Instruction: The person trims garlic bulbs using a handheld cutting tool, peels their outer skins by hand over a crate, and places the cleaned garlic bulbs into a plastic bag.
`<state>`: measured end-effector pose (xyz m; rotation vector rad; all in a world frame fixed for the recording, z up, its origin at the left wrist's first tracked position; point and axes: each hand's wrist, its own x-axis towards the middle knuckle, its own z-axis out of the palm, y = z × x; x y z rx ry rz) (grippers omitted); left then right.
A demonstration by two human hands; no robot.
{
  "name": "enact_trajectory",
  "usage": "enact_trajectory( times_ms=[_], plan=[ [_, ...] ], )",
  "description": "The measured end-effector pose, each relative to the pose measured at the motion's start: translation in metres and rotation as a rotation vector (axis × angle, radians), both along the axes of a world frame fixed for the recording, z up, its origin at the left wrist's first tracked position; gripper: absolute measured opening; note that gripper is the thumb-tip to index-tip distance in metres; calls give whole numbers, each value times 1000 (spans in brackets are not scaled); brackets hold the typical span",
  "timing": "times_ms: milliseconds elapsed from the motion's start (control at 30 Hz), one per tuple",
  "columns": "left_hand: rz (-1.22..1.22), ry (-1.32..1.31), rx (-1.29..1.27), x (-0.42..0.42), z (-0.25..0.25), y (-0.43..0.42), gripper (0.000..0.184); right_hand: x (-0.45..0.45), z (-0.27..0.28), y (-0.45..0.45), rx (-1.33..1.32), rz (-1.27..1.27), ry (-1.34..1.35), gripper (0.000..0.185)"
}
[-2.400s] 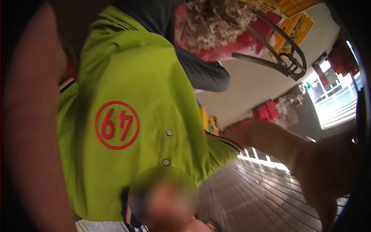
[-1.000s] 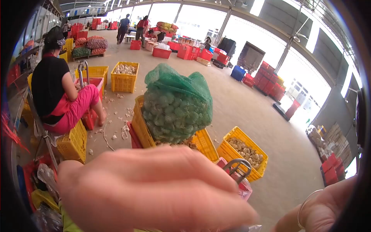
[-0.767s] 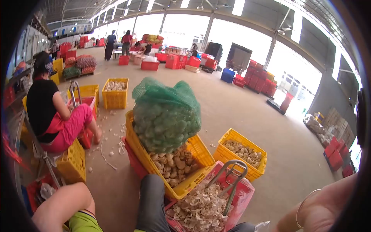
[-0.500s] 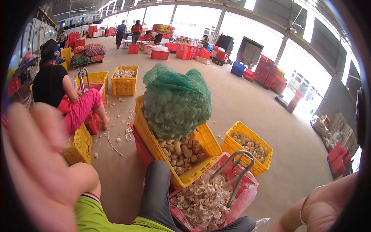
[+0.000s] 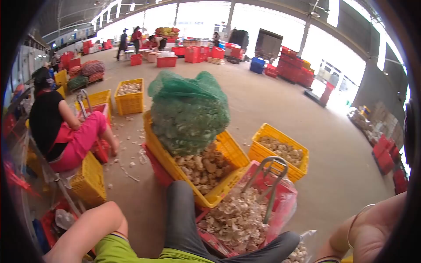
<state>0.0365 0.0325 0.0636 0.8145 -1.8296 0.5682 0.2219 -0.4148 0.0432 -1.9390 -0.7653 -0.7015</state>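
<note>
My left hand is out of view; only the bent left forearm (image 5: pixel 90 225) shows at the lower left. At the lower right edge is my right hand (image 5: pixel 380 234), palm partly visible, a bangle at the wrist and the fingers cut off by the dark rim. A clear plastic bag of garlic (image 5: pixel 298 254) lies nearest to it. Before my knees, a red crate lined with plastic (image 5: pixel 287 201) holds garlic skins (image 5: pixel 237 221) and a curved metal frame (image 5: pixel 274 193). Behind it, a tilted yellow crate (image 5: pixel 232 149) contains garlic bulbs (image 5: pixel 204 168). A green mesh sack (image 5: pixel 188 114) rests on that crate.
Another yellow crate of garlic (image 5: pixel 302 168) stands at the right. To the left, a person in pink trousers (image 5: pixel 83 136) sits beside yellow crates (image 5: pixel 92 182). Scraps and a string (image 5: pixel 127 173) lie on the concrete floor. Red crates (image 5: pixel 197 55) and people are farther back.
My left hand has dropped from the left foreground out of view, uncovering the seated person's surroundings. The view has shifted slightly. My right hand stays at the lower right edge.
</note>
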Motion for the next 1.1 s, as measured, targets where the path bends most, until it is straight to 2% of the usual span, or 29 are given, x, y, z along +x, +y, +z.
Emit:
enact_trajectory(
  times_ms=[33, 100, 133, 167, 300, 467, 667, 833, 933, 1100],
  plan=[
    [101, -188, -129, 9, -7, 10, 19, 2, -2, 1, 9, 6, 2, 43],
    [931, -139, -293, -4, -1, 31, 46, 4, -7, -1, 4, 3, 3, 41],
    [1128, -110, -270, 5, 2, 31, 45, 5, -7, 0, 0, -3, 5, 41],
    [1162, -88, -231, 22, 4, 26, 44, 7, -6, 3, -12, -3, 12, 40],
    [1137, -53, -165, 57, -4, 7, 41, 6, -8, 2, -11, -5, -5, 37],
    [1086, -63, -243, 73, -5, 6, 38, 2, -5, 16, -62, 56, -31, 33],
    [1033, -101, -369, 83, -13, 13, 35, 8, -4, 73, -125, 287, -89, 29],
    [948, -139, -471, 90, -22, 15, 33, 0, 8, 144, -142, 610, -156, 26],
    [958, -138, -505, 102, -21, 11, 32, -5, 10, 165, -144, 750, -179, 24],
    [1000, -123, -539, 114, -22, 0, 31, -23, 16, 152, -155, 825, -211, 20]
  ],
)
